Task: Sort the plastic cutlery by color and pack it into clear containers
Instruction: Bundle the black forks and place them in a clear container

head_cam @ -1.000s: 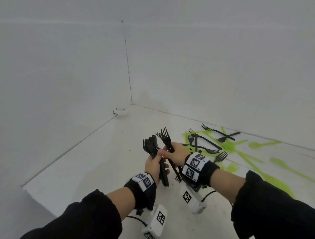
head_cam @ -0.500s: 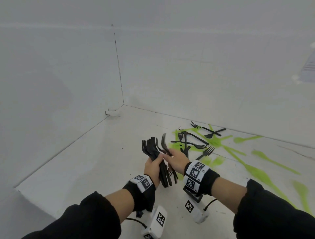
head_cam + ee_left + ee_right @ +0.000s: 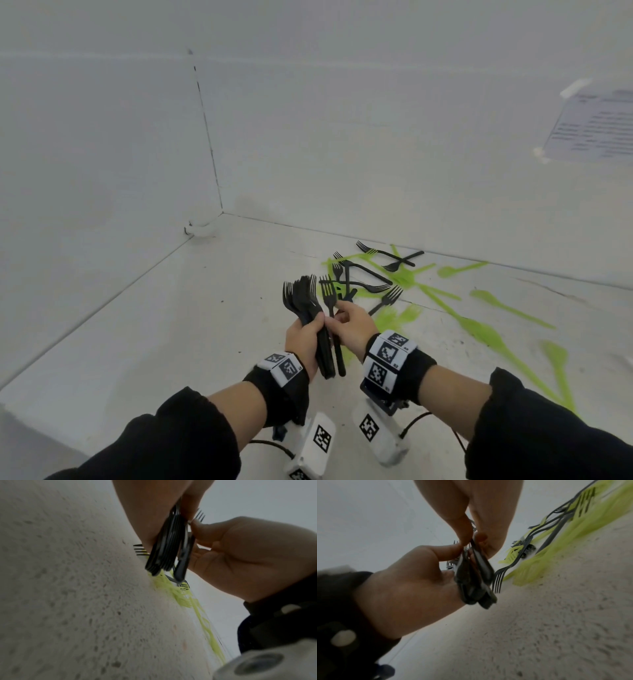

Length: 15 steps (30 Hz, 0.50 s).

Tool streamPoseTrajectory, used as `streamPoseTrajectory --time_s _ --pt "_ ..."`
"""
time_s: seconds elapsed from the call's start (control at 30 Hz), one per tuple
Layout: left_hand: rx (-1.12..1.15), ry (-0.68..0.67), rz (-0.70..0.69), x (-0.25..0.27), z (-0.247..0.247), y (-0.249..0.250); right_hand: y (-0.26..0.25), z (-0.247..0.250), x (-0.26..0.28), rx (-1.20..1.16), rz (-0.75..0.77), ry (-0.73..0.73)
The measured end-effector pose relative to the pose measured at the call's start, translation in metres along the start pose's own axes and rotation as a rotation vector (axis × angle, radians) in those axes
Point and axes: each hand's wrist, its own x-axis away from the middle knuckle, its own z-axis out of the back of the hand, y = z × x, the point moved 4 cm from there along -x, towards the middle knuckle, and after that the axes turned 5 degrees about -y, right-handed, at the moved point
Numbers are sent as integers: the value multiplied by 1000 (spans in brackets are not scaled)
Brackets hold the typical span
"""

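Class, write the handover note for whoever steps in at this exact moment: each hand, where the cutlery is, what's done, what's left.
Left hand: grips a bundle of black forks by the handles, tines up.
Right hand: pinches a single black fork, held against the bundle; its grip is on the handle.
On the white surface: loose black forks lie mixed with green cutlery near the back wall.
Done: part of the black forks gathered in hand.
Left: add the single fork, collect the remaining black forks, gather the green pieces, pack each colour. No clear containers are in view.
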Motion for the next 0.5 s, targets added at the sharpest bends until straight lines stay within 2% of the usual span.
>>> streamPoseTrajectory --time_s 0.1,0.27,0.4,0.5 --pt "-6 -27 18 -2 -5 6 2 5 -6 -83 -30 20" --pt "-33 -12 -47 -10 -9 14 -5 10 -21 -35 -17 2" --pt "-41 9 -40 -12 -6 10 -7 2 -28 114 20 -81" --pt "-16 -13 -14 -11 -7 8 -3 4 -30 195 41 -32"
